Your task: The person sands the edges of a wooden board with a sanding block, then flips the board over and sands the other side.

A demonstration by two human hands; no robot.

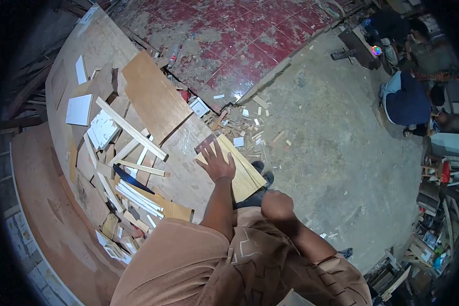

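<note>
My left hand (217, 162) lies flat with fingers spread, pressing on pale wooden boards (245, 176) at the edge of the large plywood sheet (188, 187). A small dark reddish-brown piece (205, 143) shows under its fingertips. My right hand (278, 205) is closed in a fist beside the near right end of the pale boards, over my lap; whatever it grips is hidden. Dark footwear (265, 174) shows just past the boards' right edge.
Left on the sheet are a brown plywood panel (155, 97), wood strips (132, 130), a dark blue curved tool (132, 179) and white strips (139, 200). Wood offcuts (250, 127) litter the concrete floor (331, 137). A person in dark blue (408, 99) crouches at right.
</note>
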